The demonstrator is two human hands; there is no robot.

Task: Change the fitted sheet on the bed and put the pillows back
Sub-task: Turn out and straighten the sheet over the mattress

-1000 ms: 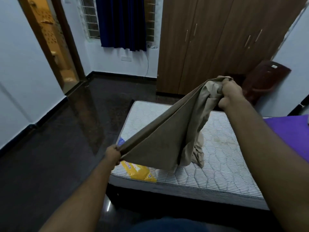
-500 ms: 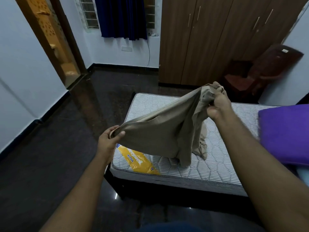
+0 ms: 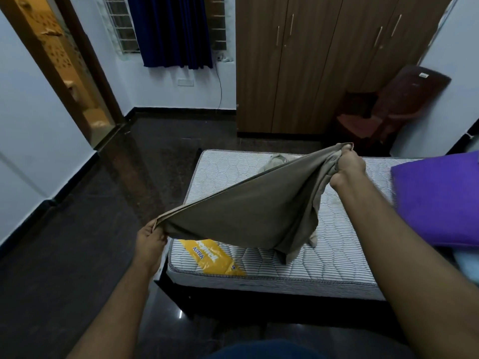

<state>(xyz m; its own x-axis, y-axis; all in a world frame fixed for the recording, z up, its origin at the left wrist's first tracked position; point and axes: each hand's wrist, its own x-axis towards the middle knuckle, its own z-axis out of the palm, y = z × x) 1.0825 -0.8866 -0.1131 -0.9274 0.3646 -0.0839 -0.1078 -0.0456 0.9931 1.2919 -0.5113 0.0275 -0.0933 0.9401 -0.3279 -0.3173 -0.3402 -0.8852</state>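
Taupe sheet (image 3: 248,213) stretched taut in air over bare striped mattress (image 3: 334,257); purple pillow (image 3: 438,200) at right.

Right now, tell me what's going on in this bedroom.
A person is opening out a tan sheet above a bare striped mattress. The left hand pinches one edge near the mattress corner, and the right hand grips a bunched part higher up. The sheet isn't fitted yet. A purple pillow lies at the right.

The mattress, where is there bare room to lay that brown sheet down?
Bare mattress shows between the hanging sheet and the purple pillow, and along the near edge past the yellow label. The far end holds bunched sheet; the right side is crowded by the pillow.
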